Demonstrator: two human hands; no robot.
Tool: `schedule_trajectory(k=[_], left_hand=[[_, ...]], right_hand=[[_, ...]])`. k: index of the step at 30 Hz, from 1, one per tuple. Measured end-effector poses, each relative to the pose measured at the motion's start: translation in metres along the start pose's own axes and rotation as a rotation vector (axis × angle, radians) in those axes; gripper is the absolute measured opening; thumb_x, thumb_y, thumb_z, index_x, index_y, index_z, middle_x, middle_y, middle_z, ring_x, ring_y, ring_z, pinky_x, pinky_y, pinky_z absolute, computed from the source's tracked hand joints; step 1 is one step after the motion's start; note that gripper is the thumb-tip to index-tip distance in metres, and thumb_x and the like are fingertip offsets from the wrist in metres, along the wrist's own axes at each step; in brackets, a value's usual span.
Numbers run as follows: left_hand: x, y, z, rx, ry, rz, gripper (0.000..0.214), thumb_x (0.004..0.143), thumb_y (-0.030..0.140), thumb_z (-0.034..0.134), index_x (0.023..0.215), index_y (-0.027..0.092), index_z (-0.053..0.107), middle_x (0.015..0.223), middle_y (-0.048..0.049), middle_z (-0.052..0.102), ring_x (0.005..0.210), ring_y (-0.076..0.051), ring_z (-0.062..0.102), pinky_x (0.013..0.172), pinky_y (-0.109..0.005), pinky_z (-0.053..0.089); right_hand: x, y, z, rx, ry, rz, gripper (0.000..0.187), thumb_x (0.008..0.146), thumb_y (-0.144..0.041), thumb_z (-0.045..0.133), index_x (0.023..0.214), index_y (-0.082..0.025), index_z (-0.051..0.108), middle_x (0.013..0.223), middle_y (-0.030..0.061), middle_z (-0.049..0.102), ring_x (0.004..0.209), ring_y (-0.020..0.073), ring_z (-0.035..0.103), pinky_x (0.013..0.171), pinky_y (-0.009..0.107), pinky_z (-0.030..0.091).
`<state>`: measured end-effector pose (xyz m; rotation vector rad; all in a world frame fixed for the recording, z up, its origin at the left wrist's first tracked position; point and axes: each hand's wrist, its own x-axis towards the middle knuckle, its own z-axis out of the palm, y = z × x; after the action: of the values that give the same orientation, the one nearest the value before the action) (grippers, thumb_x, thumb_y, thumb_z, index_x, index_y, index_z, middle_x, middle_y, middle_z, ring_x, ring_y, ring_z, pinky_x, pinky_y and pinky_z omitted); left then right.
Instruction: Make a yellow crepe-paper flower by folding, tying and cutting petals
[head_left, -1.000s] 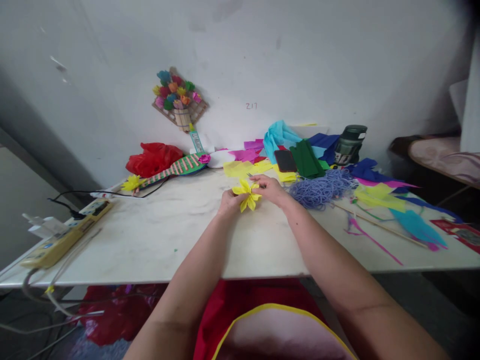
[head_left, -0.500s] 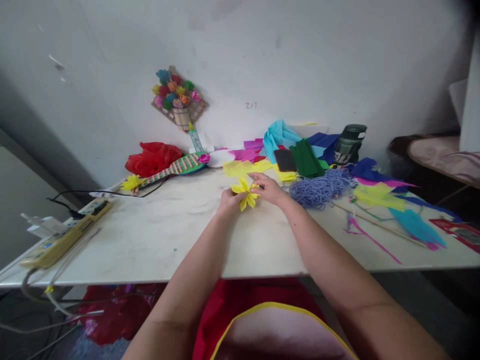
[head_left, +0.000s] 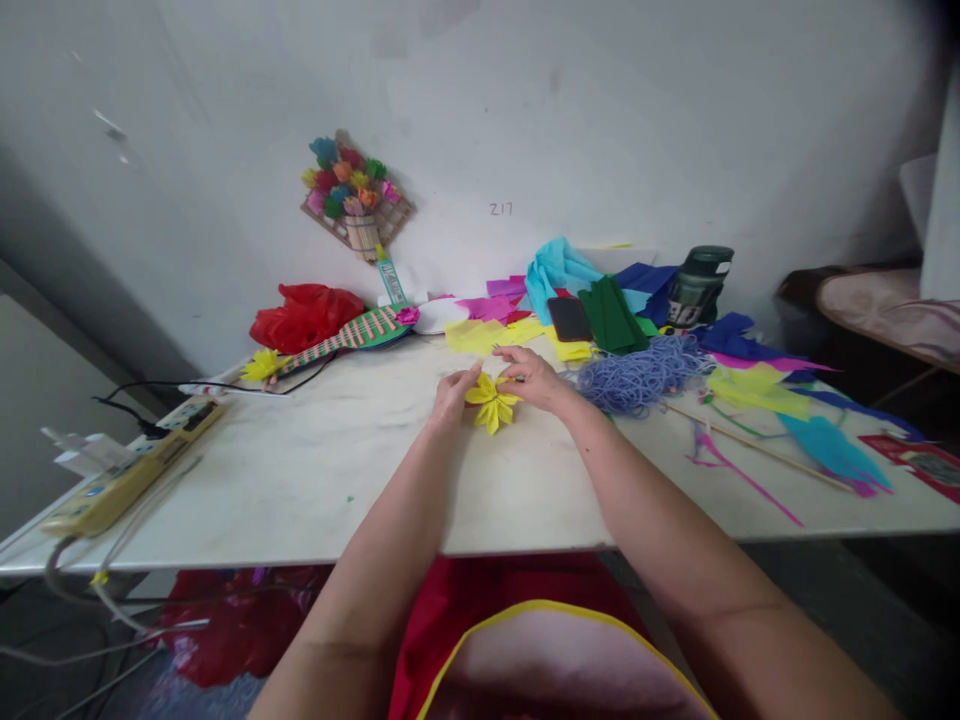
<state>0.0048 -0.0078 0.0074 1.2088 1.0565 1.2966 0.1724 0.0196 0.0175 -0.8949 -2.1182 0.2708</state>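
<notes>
A yellow paper flower [head_left: 493, 406] with several pointed petals is held just above the table, its face turned up towards me. My left hand [head_left: 452, 396] closes on its left edge, thumb raised along the petals. From the other side, the fingers of my right hand [head_left: 536, 380] pinch the flower's upper right petals. A thin pointed thing pokes out by my right fingertips; it is too small to name. The undersides of the petals are hidden.
A tangle of lilac yarn [head_left: 641, 376] lies right of my hands. Behind are a phone [head_left: 570, 320], green crepe paper [head_left: 615, 318] and a dark bottle [head_left: 699, 288]. A decorated lute-shaped craft [head_left: 352, 335] and power strip [head_left: 127, 470] lie left.
The flower has tilted and dropped slightly towards me. My left thumb has moved off its centre to the left edge, and my right fingers have shifted a little.
</notes>
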Motion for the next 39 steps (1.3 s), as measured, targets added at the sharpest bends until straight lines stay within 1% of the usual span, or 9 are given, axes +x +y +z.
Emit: schedule_trajectory(k=[4, 7, 14, 18, 20, 25, 29, 32, 39], left_hand=[[0.002, 0.004, -0.005, 0.21, 0.059, 0.109, 0.042, 0.057, 0.052, 0.065, 0.066, 0.011, 0.065, 0.058, -0.0047, 0.06, 0.06, -0.015, 0.055, 0.054, -0.023, 0.04], [0.003, 0.006, -0.007, 0.303, 0.051, 0.143, 0.036, 0.057, 0.047, 0.065, 0.064, 0.011, 0.066, 0.056, -0.0041, 0.06, 0.058, -0.015, 0.054, 0.053, -0.023, 0.039], [0.005, 0.009, -0.009, 0.386, -0.003, 0.166, 0.033, 0.058, 0.041, 0.065, 0.071, 0.011, 0.068, 0.06, -0.0046, 0.063, 0.057, -0.015, 0.055, 0.052, -0.022, 0.039], [0.001, 0.016, -0.009, 0.389, -0.051, 0.185, 0.033, 0.058, 0.04, 0.065, 0.071, 0.011, 0.069, 0.061, -0.0052, 0.064, 0.059, -0.015, 0.055, 0.054, -0.022, 0.039], [-0.001, 0.021, -0.008, 0.417, -0.047, 0.192, 0.031, 0.058, 0.039, 0.065, 0.072, 0.011, 0.069, 0.063, -0.0057, 0.065, 0.061, -0.016, 0.057, 0.056, -0.023, 0.041], [-0.002, 0.029, -0.005, 0.624, -0.015, 0.208, 0.028, 0.061, 0.034, 0.058, 0.077, 0.014, 0.07, 0.072, -0.0054, 0.068, 0.07, -0.018, 0.06, 0.064, -0.024, 0.044], [0.001, 0.03, -0.007, 0.76, -0.061, 0.245, 0.028, 0.063, 0.031, 0.053, 0.078, 0.015, 0.071, 0.072, -0.0044, 0.068, 0.069, -0.017, 0.059, 0.063, -0.023, 0.044], [0.003, 0.031, -0.011, 0.781, -0.086, 0.241, 0.028, 0.061, 0.031, 0.054, 0.077, 0.015, 0.071, 0.07, -0.0044, 0.067, 0.068, -0.017, 0.058, 0.059, -0.023, 0.043], [0.009, 0.033, -0.012, 0.688, -0.093, 0.155, 0.029, 0.06, 0.031, 0.053, 0.074, 0.011, 0.07, 0.06, -0.0033, 0.062, 0.058, -0.013, 0.054, 0.052, -0.021, 0.039]], right_hand=[[0.0, -0.004, 0.001, -0.14, -0.022, -0.082, 0.004, 0.065, -0.019, 0.065, 0.064, -0.021, 0.069, 0.118, 0.0045, 0.055, 0.098, 0.0216, 0.053, 0.086, 0.038, 0.04], [0.0, -0.01, 0.002, -0.198, -0.034, -0.118, 0.006, 0.068, -0.019, 0.064, 0.067, -0.022, 0.069, 0.119, 0.0041, 0.055, 0.099, 0.0222, 0.053, 0.087, 0.039, 0.038], [0.0, -0.021, 0.0, -0.265, -0.039, -0.158, 0.011, 0.071, -0.019, 0.06, 0.065, -0.021, 0.068, 0.123, 0.0047, 0.053, 0.102, 0.0233, 0.052, 0.086, 0.039, 0.038], [0.0, -0.021, 0.0, -0.249, -0.023, -0.165, 0.011, 0.071, -0.019, 0.059, 0.064, -0.021, 0.068, 0.125, 0.0039, 0.051, 0.104, 0.0235, 0.051, 0.088, 0.039, 0.037], [0.0, -0.021, 0.001, -0.251, -0.02, -0.174, 0.011, 0.072, -0.019, 0.059, 0.066, -0.02, 0.068, 0.126, 0.0043, 0.05, 0.104, 0.0235, 0.051, 0.089, 0.039, 0.037], [0.001, -0.021, 0.004, -0.324, -0.019, -0.209, 0.013, 0.073, -0.02, 0.058, 0.065, -0.019, 0.068, 0.128, 0.0064, 0.049, 0.103, 0.0238, 0.052, 0.086, 0.04, 0.04], [0.001, -0.021, 0.006, -0.338, -0.016, -0.225, 0.009, 0.072, -0.02, 0.06, 0.066, -0.02, 0.067, 0.125, 0.0064, 0.051, 0.105, 0.0239, 0.052, 0.088, 0.041, 0.04], [0.001, -0.022, 0.006, -0.348, -0.014, -0.232, 0.007, 0.071, -0.019, 0.061, 0.068, -0.019, 0.067, 0.123, 0.0077, 0.053, 0.105, 0.0244, 0.052, 0.088, 0.041, 0.04], [0.001, -0.03, 0.002, -0.387, -0.013, -0.304, 0.008, 0.071, -0.017, 0.061, 0.065, -0.018, 0.066, 0.121, 0.008, 0.054, 0.102, 0.0243, 0.052, 0.085, 0.041, 0.04]])
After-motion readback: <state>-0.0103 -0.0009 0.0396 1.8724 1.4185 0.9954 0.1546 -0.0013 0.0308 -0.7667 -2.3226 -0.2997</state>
